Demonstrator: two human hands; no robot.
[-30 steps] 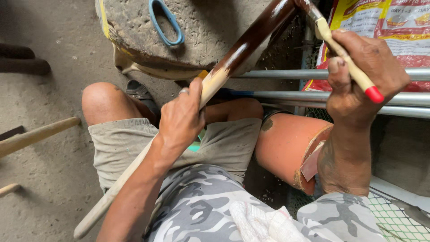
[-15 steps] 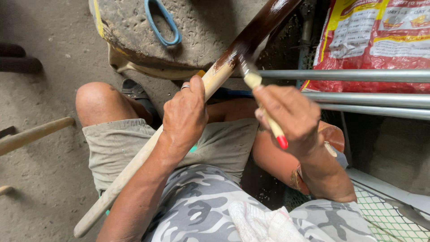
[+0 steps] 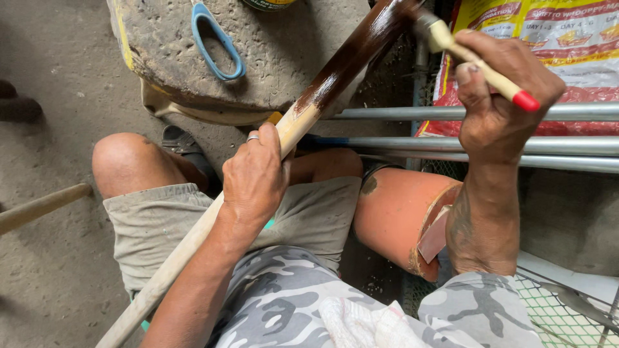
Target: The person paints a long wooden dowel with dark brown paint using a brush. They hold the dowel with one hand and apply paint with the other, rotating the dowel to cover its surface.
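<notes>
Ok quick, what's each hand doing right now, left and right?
Left hand: closed around the bare part of the wooden pole.
Right hand: closed on the paintbrush, its bristles at the pole's dark-coated end.

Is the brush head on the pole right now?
Touching. The head view shows the paintbrush in the right hand, its bristles pressed on the wooden pole at the dark wet upper part.
</notes>
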